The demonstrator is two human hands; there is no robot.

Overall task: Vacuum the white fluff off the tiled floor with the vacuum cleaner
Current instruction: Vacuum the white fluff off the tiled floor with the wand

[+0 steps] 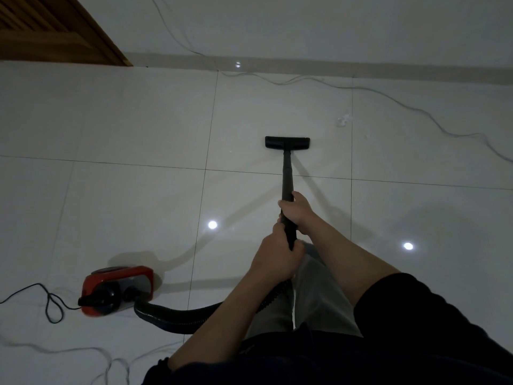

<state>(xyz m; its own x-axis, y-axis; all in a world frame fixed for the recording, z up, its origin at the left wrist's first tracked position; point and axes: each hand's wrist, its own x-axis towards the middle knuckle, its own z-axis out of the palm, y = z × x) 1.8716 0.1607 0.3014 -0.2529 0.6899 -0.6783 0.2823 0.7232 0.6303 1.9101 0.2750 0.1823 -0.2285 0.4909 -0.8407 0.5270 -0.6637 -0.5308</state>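
Note:
Both hands hold the black vacuum wand point(287, 179). My right hand point(298, 211) grips it higher up the tube, and my left hand point(273, 255) grips it just below, near the ribbed hose. The black floor nozzle point(287, 142) lies flat on the pale tiled floor point(138, 120). A small clump of white fluff point(344, 120) sits on the tiles to the upper right of the nozzle, apart from it. The red and black vacuum body point(116, 290) stands at the lower left, joined by a black hose point(172, 315).
A thin pale cable point(388, 97) runs along the floor by the far wall and off to the right. A black power cord point(52, 301) loops left of the vacuum body. A wooden door point(55, 29) is at the upper left. More cable lies at the bottom left.

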